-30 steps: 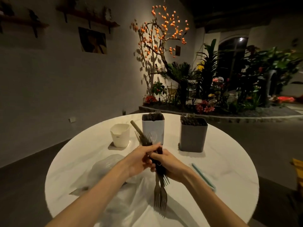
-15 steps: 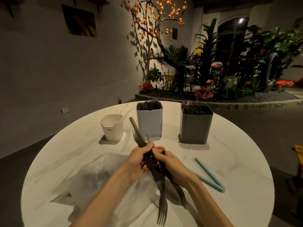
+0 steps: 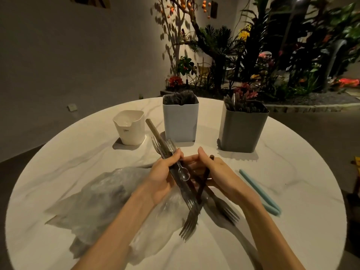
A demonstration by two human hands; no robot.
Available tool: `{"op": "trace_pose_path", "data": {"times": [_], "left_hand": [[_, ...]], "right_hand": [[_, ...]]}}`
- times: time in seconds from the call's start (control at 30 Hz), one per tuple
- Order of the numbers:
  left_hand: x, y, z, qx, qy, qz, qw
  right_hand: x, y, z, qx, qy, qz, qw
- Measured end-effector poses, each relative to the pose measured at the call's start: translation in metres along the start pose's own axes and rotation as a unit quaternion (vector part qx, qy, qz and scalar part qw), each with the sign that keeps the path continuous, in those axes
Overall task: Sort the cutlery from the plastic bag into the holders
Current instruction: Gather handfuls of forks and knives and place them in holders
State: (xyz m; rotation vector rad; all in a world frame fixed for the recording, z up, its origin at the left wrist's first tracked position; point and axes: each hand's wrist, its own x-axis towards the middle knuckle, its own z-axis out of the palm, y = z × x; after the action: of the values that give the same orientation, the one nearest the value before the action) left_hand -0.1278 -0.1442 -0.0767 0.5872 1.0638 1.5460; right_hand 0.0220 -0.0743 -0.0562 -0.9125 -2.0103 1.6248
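**Both hands on cutlery above the bag**

While I watch from the head view, the table [image 3: 292,162], round and pale with marbled streaks, fills most of what I see. Spread across its near left part lies the bag [image 3: 101,197], clear, crumpled and flattened, reaching under my forearms. Beyond the bag stand three holders in a row: the grey holder [image 3: 242,131] farthest right with dark cutlery handles poking above its rim, the blue holder [image 3: 180,123] in the middle packed with dark pieces, and the white holder [image 3: 129,127] at the left, lower than the others.

My left hand [image 3: 163,176] is curled round a bundle [image 3: 165,151] of clear forks, a brown stick and a small clear spoon, held above the bag's right edge and slanting up toward the white holder. My right hand [image 3: 218,172], just beside the left, has its fingers wrapped round a dark stick [image 3: 204,180], and dark forks [image 3: 191,221] fan down from between the two hands, tines low over the table. I cannot tell which hand bears each fork.

Right of the bag, past my right forearm, two teal straws [image 3: 259,191] lie on the table, meeting at their near ends.
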Motion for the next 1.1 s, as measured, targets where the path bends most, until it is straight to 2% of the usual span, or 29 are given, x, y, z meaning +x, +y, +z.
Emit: {"op": "trace_pose_path", "data": {"times": [0.17,0.27,0.37,0.5,0.57,0.67,0.77,0.87,1.0,1.1], "left_hand": [[0.001,0.001,-0.002,0.024,0.019,0.015,0.999],[-0.007,0.002,0.007,0.032,0.025,0.024,0.999],[-0.009,0.004,0.007,-0.001,-0.002,0.013,1.0],[-0.008,0.007,0.005,-0.073,0.023,0.008,0.997],[-0.006,0.007,0.004,-0.116,0.045,0.017,0.992],[-0.003,0.006,0.002,-0.15,0.053,0.002,0.987],[-0.004,0.009,0.003,-0.097,0.014,-0.008,0.995],[-0.005,0.009,0.005,-0.023,-0.026,0.004,0.999],[-0.007,0.011,0.004,-0.087,-0.084,0.006,0.993],[-0.008,0.01,0.002,-0.069,-0.087,0.032,0.993]], "right_hand": [[0.0,0.002,-0.003,-0.04,0.061,-0.019,0.997],[-0.001,0.004,-0.002,-0.083,0.032,-0.029,0.996],[-0.002,0.003,-0.002,-0.097,0.004,0.002,0.995],[-0.004,-0.002,0.0,-0.124,0.04,0.056,0.99],[-0.008,-0.007,-0.001,-0.087,0.034,0.058,0.994],[-0.015,-0.017,-0.007,0.133,0.047,0.038,0.989],[-0.01,-0.029,-0.012,0.241,0.064,0.003,0.969],[-0.001,-0.039,-0.005,0.229,0.077,-0.036,0.97],[0.004,-0.037,0.009,0.176,0.08,-0.116,0.974],[0.001,-0.028,0.021,0.158,0.059,-0.138,0.976]]}}
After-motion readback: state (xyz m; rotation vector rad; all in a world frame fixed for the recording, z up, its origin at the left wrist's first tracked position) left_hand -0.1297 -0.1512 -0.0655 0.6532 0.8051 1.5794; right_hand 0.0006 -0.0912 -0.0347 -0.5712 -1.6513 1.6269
